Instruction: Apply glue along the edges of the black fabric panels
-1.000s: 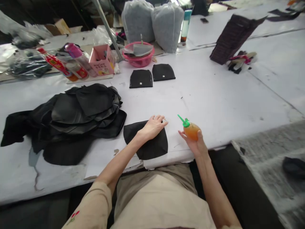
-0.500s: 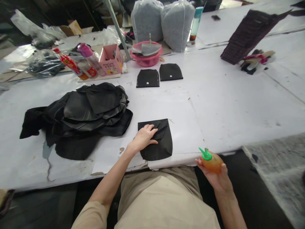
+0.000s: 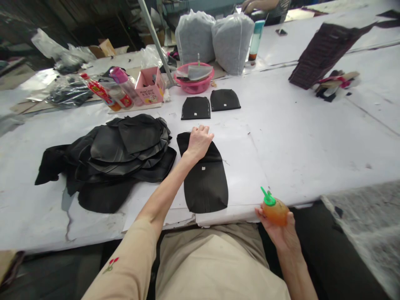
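A black leather-like piece (image 3: 205, 189) lies unfolded lengthwise in front of me, with a small white label near its middle. My left hand (image 3: 200, 143) is at its far end, the fingers curled down over the upper edge; the fingertips are partly hidden. In my right hand (image 3: 279, 233), off the table's front edge, is a squeeze bottle (image 3: 276, 211) of orange-brown liquid with a green nozzle cap. Left of the piece is a heap of similar black pieces (image 3: 125, 143). Two folded black pieces (image 3: 196, 107) (image 3: 225, 100) lie beyond my left hand, each with a small white label.
At the back stand a pink basin (image 3: 195, 86), a pink box (image 3: 150, 89), a red-labelled bottle (image 3: 98, 91) and two stuffed plastic bags (image 3: 233, 43). A dark striped stack (image 3: 325, 54) leans at the right. Another person's hand (image 3: 254, 6) shows at the far edge.
The black piece has been opened out from its folded state. My left hand has moved away from me to its far end. My right hand still holds the bottle, nearly unmoved.
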A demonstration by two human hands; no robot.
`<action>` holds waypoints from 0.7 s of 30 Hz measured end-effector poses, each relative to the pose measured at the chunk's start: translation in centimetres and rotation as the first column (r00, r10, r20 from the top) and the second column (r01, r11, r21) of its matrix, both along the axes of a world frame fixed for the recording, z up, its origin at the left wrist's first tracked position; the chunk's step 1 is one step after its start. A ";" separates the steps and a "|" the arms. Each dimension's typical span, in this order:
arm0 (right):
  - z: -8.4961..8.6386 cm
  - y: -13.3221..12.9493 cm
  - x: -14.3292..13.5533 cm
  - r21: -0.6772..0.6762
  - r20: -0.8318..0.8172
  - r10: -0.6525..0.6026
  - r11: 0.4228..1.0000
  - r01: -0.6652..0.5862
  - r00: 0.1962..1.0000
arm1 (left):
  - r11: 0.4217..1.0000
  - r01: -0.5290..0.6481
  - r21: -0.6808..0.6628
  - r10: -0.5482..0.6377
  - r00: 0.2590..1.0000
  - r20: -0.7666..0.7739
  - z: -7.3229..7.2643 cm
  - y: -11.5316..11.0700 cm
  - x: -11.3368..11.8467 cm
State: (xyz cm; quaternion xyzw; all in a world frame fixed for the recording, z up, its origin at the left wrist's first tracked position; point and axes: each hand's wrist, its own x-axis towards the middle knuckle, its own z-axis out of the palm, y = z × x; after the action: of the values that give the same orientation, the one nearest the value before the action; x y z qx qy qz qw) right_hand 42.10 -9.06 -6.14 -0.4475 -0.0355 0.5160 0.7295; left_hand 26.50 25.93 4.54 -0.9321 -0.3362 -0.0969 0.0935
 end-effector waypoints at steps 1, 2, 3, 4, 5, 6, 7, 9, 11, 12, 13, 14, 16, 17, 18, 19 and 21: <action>0.3 0.1 -0.2 0.002 -0.007 0.004 1.000 -0.004 1.000 | 0.999 -0.031 0.007 0.031 0.998 0.046 -0.5 0.1 0.4; 0.5 0.1 -0.4 0.006 -0.010 0.012 1.000 -0.012 1.000 | 0.998 -0.067 0.004 0.066 0.994 0.089 -1.2 -0.2 0.5; 0.7 0.1 -0.5 0.010 -0.011 0.021 1.000 -0.021 1.000 | 0.995 -0.101 -0.015 0.102 0.987 0.125 -1.9 -0.8 0.2; 0.8 0.0 -0.6 0.013 -0.009 0.031 0.999 -0.031 0.999 | 0.990 -0.128 -0.052 0.134 0.980 0.144 -2.7 -1.5 -0.3; 0.9 0.0 -0.7 0.012 -0.008 0.037 0.999 -0.037 0.999 | 0.984 -0.142 -0.103 0.156 0.978 0.142 -3.5 -2.4 -1.0; 0.9 0.0 -0.7 0.008 -0.008 0.039 0.999 -0.039 0.999 | 0.977 -0.140 -0.162 0.160 0.980 0.116 -4.4 -3.3 -1.9; 0.8 0.1 -0.7 0.002 -0.011 0.038 0.999 -0.038 0.999 | 0.969 -0.134 -0.208 0.154 0.985 0.083 -5.2 -4.2 -2.8; 0.7 0.4 -0.6 -0.001 -0.021 0.034 0.999 -0.034 0.999 | 0.962 -0.119 -0.245 0.131 0.991 0.035 -6.6 -5.5 -4.2; 0.6 1.0 -0.6 0.012 -0.031 0.039 0.999 -0.039 0.999 | 0.966 -0.113 -0.234 0.124 0.992 0.032 -7.9 -6.2 -5.0; 0.6 1.3 -0.6 0.020 -0.032 0.044 0.999 -0.043 0.999 | 0.968 -0.112 -0.226 0.124 0.992 0.040 -8.4 -6.3 -5.2; 0.6 1.6 -0.6 0.027 -0.033 0.049 0.999 -0.048 0.998 | 0.969 -0.112 -0.218 0.124 0.991 0.044 -8.8 -6.2 -5.2; 0.6 1.9 -0.6 0.030 -0.033 0.053 0.998 -0.052 0.998 | 0.972 -0.113 -0.208 0.124 0.991 0.040 -9.1 -6.1 -5.1; 0.6 2.2 -0.8 0.028 -0.033 0.059 0.998 -0.058 0.998 | 0.977 -0.110 -0.184 0.115 0.993 0.020 -9.5 -5.7 -4.6; 0.5 2.3 -0.9 0.025 -0.030 0.059 0.998 -0.058 0.998 | 0.980 -0.102 -0.172 0.106 0.994 0.013 -9.6 -5.5 -4.4; 0.4 2.3 -1.0 0.021 -0.025 0.058 0.998 -0.057 0.998 | 0.983 -0.092 -0.161 0.096 0.995 0.013 -9.6 -5.2 -4.2; 0.4 2.3 -1.1 0.018 -0.018 0.052 0.999 -0.051 0.998 | 0.985 -0.077 -0.153 0.081 0.997 0.019 -9.6 -5.0 -4.1; 0.3 2.2 -1.2 0.016 0.001 0.023 1.000 -0.023 1.000 | 0.988 -0.045 -0.145 0.051 0.998 0.032 -9.4 -4.7 -4.1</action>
State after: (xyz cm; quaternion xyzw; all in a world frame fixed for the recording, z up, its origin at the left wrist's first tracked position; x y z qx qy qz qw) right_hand 40.88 -6.86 -5.85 -0.4413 -0.0452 0.5237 0.7273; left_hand 22.41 21.18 -4.87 -0.9262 -0.3663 -0.0867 0.0221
